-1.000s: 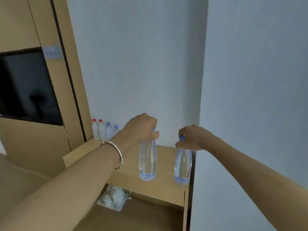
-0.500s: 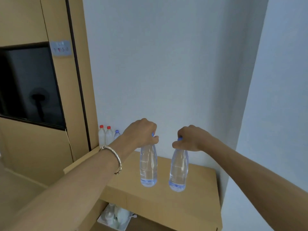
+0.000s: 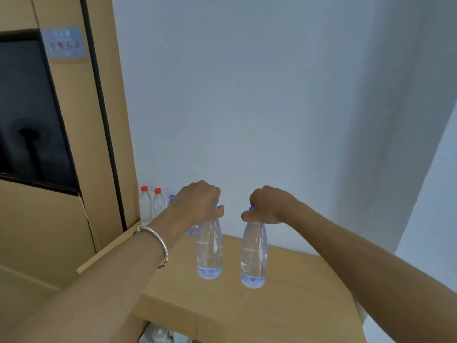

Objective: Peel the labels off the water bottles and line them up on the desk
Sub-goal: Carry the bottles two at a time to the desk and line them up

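Observation:
Two clear, label-free water bottles with blue caps hang by their necks above the wooden desk [image 3: 291,300]. My left hand [image 3: 197,203] grips the top of the left bottle [image 3: 209,251]. My right hand [image 3: 268,206] grips the top of the right bottle [image 3: 253,258]. Both bottles are upright, side by side and a small gap apart. I cannot tell whether their bases touch the desk. At the back left corner stand two red-capped bottles [image 3: 151,206] against the wall, with a blue-capped bottle [image 3: 171,198] half hidden behind my left wrist.
A wooden panel with a dark screen [image 3: 29,115] and a switch plate [image 3: 65,44] rises at the left. A white wall closes the back and right side of the desk. White items [image 3: 160,334] lie on a shelf below the desk's front edge.
The view has shifted closer and to the right along the desk. Both hands have carried the bottles further over the desk, and the bottles now hang lower, near its surface.

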Demonstrator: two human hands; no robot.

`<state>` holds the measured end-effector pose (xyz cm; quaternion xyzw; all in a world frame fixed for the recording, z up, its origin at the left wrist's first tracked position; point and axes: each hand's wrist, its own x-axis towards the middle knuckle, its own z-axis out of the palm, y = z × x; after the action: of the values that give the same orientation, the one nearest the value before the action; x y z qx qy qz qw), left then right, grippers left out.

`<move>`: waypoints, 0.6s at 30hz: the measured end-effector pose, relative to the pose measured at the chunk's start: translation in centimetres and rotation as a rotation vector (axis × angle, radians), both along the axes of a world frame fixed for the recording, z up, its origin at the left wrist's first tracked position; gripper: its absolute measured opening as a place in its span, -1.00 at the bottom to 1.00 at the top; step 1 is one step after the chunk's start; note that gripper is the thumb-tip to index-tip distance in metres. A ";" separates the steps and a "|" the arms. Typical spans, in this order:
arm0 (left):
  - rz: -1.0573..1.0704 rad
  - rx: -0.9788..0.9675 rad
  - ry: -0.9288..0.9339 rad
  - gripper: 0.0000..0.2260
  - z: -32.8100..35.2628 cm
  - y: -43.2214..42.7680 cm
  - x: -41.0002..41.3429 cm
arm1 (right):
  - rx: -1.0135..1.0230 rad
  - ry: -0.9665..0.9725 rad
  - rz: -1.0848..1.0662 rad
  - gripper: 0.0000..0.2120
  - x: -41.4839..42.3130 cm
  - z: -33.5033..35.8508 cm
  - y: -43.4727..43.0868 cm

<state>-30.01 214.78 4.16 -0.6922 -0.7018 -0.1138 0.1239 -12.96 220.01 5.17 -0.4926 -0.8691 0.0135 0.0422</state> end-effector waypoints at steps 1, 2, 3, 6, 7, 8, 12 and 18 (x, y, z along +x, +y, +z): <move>0.006 -0.006 0.000 -0.78 -0.2 0.8 -0.7 | -0.001 -0.004 0.013 -0.70 -1.0 -0.2 1.0; 0.014 -0.015 -0.001 -0.78 -0.4 1.6 -1.4 | -0.002 -0.006 0.028 -0.70 -2.0 -0.4 2.0; 0.025 -0.025 0.003 -0.77 -0.6 2.4 -2.1 | -0.005 -0.011 0.043 -0.70 -3.1 -0.6 3.1; 0.050 -0.034 0.047 -0.76 -0.8 5.3 -4.6 | -0.017 -0.018 0.089 -0.71 -6.3 -1.1 6.9; 0.060 -0.033 0.065 -0.76 -0.8 6.4 -5.5 | -0.029 -0.009 0.100 -0.71 -7.4 -1.1 8.3; 0.068 -0.034 0.076 -0.76 -0.7 7.5 -6.5 | -0.046 0.004 0.110 -0.72 -8.5 -0.9 9.7; 0.096 -0.058 0.085 -0.79 0.1 12.7 -10.2 | -0.103 0.011 0.132 -0.73 -12.5 0.1 15.2; 0.113 -0.110 -0.015 -0.75 -2.3 18.9 -14.6 | -0.146 -0.007 0.200 -0.65 -17.8 -2.0 22.3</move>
<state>-44.62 233.71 1.88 -0.6564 -0.7459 -0.0730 0.0868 -30.78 242.32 3.18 -0.4054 -0.9107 0.0792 0.0018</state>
